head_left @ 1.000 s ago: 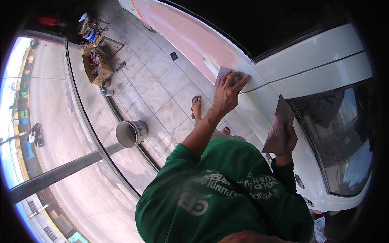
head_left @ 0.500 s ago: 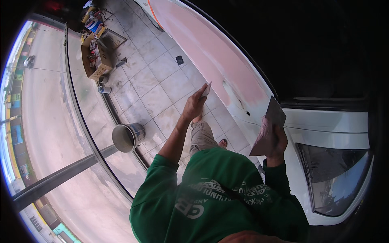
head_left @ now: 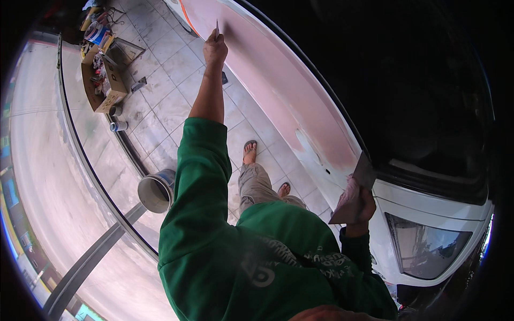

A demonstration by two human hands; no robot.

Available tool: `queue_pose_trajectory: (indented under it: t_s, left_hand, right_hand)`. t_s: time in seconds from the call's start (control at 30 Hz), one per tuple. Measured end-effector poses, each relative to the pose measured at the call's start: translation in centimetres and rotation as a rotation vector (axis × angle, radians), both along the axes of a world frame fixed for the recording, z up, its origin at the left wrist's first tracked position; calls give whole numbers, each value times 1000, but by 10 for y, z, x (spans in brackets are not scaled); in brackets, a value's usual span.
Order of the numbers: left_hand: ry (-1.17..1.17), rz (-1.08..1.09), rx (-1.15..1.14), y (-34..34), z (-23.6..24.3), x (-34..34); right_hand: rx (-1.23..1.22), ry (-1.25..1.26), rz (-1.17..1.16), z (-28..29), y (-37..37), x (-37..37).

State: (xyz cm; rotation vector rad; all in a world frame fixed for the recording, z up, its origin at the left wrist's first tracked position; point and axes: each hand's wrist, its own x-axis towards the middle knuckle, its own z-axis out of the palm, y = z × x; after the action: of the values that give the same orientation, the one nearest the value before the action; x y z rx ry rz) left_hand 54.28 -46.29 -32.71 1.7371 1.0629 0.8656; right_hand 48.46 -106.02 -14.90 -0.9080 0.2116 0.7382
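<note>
My left hand (head_left: 215, 52) reaches far forward, closed on a putty spreader (head_left: 217, 29) whose thin blade is seen edge-on. The blade is close to the far part of a white car's door panel (head_left: 273, 75), which is coated in pink filler; whether they touch I cannot tell. At the right, near my body, my right hand (head_left: 368, 207) grips a flat grey mixing plate (head_left: 364, 172). A lump of pink putty (head_left: 349, 195) sits on the plate's left part. The door handle recess (head_left: 320, 159) lies just beyond the plate.
On the tiled floor (head_left: 179, 67) at the left stand a filled cardboard box (head_left: 113, 92), a small can (head_left: 119, 126) and a bucket (head_left: 155, 193). A glass wall with a metal frame (head_left: 80, 142) runs along the left. The car's small rear window (head_left: 428, 245) is at the right.
My left hand has swung forward and left with the putty spreader, from near my body to the panel's far part. The right hand still holds the mixing plate, slightly lower in view.
</note>
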Motion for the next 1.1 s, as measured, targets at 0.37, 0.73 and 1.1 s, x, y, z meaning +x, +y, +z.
queue_pose_trajectory:
  t_s: [0.37, 0.73, 1.1]
  left_hand:
    - [-28, -235, 390, -213, 31, -48]
    - [46, -323, 432, -466, 49, -101]
    - [-99, -693, -194, -531, 126, -175]
  right_hand:
    - [176, 11, 103, -16, -50, 15]
    - [301, 26, 239, -6, -149, 17]
    - [215, 40, 205, 21, -161, 1]
